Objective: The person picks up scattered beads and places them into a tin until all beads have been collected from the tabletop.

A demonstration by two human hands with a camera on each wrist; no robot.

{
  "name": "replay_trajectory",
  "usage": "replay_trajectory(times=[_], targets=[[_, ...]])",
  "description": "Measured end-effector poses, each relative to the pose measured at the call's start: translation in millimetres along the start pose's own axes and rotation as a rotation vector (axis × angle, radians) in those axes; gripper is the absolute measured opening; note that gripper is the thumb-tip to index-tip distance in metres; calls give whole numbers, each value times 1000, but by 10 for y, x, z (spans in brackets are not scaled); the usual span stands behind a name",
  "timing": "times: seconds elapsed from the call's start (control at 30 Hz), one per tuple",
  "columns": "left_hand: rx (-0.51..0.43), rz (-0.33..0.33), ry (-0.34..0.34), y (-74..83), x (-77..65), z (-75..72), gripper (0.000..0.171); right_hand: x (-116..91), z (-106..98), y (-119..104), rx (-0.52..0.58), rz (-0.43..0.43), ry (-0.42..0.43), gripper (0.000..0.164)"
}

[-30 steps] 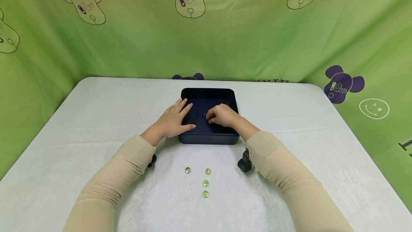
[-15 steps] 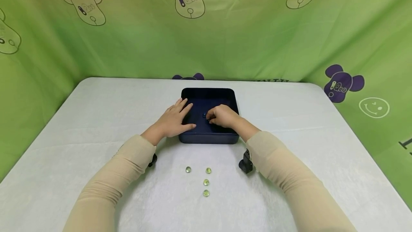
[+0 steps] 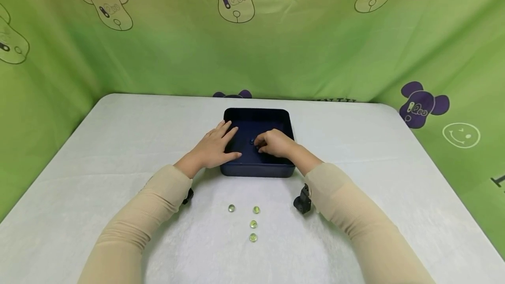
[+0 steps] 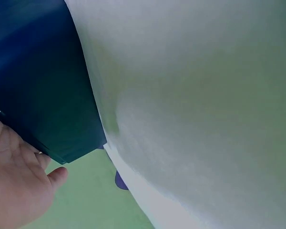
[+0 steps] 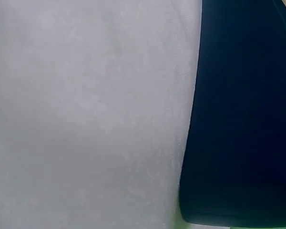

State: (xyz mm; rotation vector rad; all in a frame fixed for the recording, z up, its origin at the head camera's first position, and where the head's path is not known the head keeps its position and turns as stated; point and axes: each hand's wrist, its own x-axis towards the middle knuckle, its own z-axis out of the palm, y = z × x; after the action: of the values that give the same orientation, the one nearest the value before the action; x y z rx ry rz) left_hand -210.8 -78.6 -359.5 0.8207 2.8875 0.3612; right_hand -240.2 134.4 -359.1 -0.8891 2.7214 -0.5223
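A dark blue rectangular box (image 3: 257, 170) stands open-topped near the middle of the table. My left hand (image 3: 211, 148) rests on its left rim with fingers spread, the thumb over the near left corner. In the left wrist view the same hand (image 4: 19, 181) lies along the box wall (image 4: 43, 90). My right hand (image 3: 274, 142) reaches inside, thumb and fingertips pinching a small glass bead low over the floor, mostly hidden by the fingers. Just left of those fingertips sits another small glass bead (image 3: 252, 141). The right wrist view shows the box's side (image 5: 238, 119), without the hand.
Several glass beads lie on the white tablecloth (image 3: 118, 143) in front of the box: a greyish bead (image 3: 231, 208) to the left, and a column of yellow-green beads (image 3: 253, 224). Small black cameras hang at both wrists. A green printed curtain (image 3: 252, 56) surrounds the table.
Both hands keep nearly the same place and pose. The whole head view shifts slightly.
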Motion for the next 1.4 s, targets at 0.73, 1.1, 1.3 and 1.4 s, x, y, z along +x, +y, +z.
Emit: replay_trajectory(times=[0.73, 1.1, 1.3, 1.4], targets=[[-3, -15, -15, 11, -6, -21, 75, -297, -153, 6, 159, -30, 137, 24], [-6, -16, -14, 23, -6, -5, 75, -519, -204, -49, 227, -22, 198, 22], [-8, -4, -6, 23, -15, -11, 74, -632, -213, -49, 282, -16, 219, 22], [-15, -5, -9, 28, -16, -16, 74, -680, -215, -45, 313, -3, 221, 22]])
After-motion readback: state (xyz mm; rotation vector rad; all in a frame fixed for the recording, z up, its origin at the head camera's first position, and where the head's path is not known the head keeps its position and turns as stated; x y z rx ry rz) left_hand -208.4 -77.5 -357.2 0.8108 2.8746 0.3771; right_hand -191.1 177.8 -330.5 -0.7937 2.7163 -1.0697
